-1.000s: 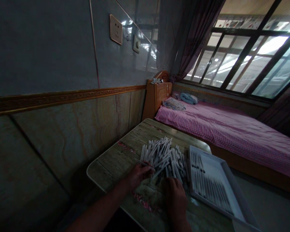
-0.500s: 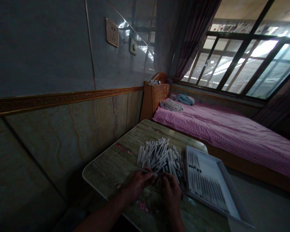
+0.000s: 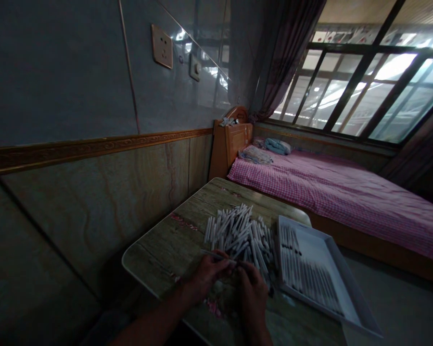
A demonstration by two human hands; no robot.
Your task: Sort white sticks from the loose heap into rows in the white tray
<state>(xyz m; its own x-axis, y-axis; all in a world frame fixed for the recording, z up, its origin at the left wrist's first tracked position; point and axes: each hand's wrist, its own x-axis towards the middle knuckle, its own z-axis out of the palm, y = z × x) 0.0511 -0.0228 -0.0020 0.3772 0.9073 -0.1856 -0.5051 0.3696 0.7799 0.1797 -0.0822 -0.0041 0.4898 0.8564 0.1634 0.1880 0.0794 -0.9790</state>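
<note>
Near the table's front, my left hand (image 3: pixel 208 273) is closed around a slim, pale pen-like stick (image 3: pixel 210 253), whose thin end juts out to the left past the fingers. My right hand (image 3: pixel 253 287) is pinched at the stick's other end, fingertips almost touching those of the left. Whether a separate small part sits between the right fingers is too dark to tell. Just beyond both hands lies a loose heap of white pen-like sticks (image 3: pixel 234 228). To the right, a shallow white tray (image 3: pixel 334 250) holds similar sticks in two rows, some with dark ends.
The low wood-patterned table (image 3: pixel 159 245) has rounded corners and pink flower prints. A tiled wall (image 3: pixel 144 187) runs along its left. Behind it stands a bed (image 3: pixel 310 187) with a pink checked cover. The tray reaches over the table's right edge.
My right hand has shifted slightly left and closed in on the stick's right end. The left hand keeps its hold, while heap and tray look the same.
</note>
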